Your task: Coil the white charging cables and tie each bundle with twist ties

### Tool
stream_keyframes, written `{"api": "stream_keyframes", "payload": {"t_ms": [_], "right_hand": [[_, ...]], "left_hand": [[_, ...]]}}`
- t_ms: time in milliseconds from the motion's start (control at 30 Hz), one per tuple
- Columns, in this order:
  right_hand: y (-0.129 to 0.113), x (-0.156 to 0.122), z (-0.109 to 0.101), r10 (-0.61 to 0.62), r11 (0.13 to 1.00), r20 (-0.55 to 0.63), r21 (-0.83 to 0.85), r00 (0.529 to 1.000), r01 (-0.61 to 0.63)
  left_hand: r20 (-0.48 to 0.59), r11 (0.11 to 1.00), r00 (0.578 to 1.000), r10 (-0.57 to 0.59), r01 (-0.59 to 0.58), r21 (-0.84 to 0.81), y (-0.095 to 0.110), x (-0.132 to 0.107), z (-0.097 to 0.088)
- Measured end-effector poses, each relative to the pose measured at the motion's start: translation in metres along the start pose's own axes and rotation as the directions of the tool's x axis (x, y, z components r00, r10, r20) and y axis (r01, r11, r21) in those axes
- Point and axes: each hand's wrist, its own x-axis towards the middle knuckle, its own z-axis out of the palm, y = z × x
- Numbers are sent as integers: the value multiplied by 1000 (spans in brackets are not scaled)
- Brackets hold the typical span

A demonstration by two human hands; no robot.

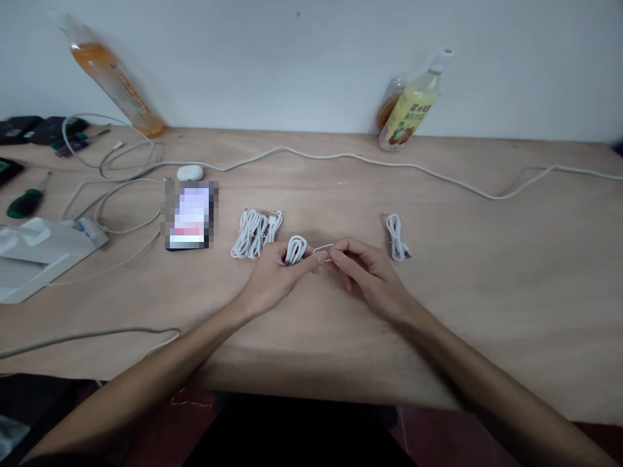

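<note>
My left hand (pixel 277 272) is closed around a coiled white USB cable (pixel 296 250), whose loops stick up above the thumb. Between my two hands stretches a thin white twist tie (pixel 324 247), bent into a loop. The fingertips of my right hand (pixel 367 266) pinch its right end, while the left thumb and finger are at its other end. Several bundled white cables (pixel 250 235) lie just beyond my left hand. Another tied white cable (pixel 396 237) lies to the right of my right hand. The plug of the held cable is hidden by the fingers.
A phone (pixel 191 217) and a white earbud case (pixel 189 173) lie left. A long white cord (pixel 350 155) crosses the table's back. An orange drink bottle (pixel 117 84) and a yellow one (pixel 411 107) stand by the wall. A green screwdriver (pixel 26 203) lies far left.
</note>
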Motion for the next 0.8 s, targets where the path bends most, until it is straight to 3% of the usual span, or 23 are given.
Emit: {"api": "stream_keyframes", "payload": {"t_ms": [167,433,800], "right_hand": [[0,2,-1,23,996,37,82,999,-26],[2,3,-2,34,998,52,60,998,-37],[6,0,4,-32,998,-94,-62,995,26]], "left_hand": [[13,1000,1000,14,-14,9,0,0,0],[11,996,999,51,-51,77,-1,0,-1],[-32,989,992,122,-119,91,0,2,1]]}}
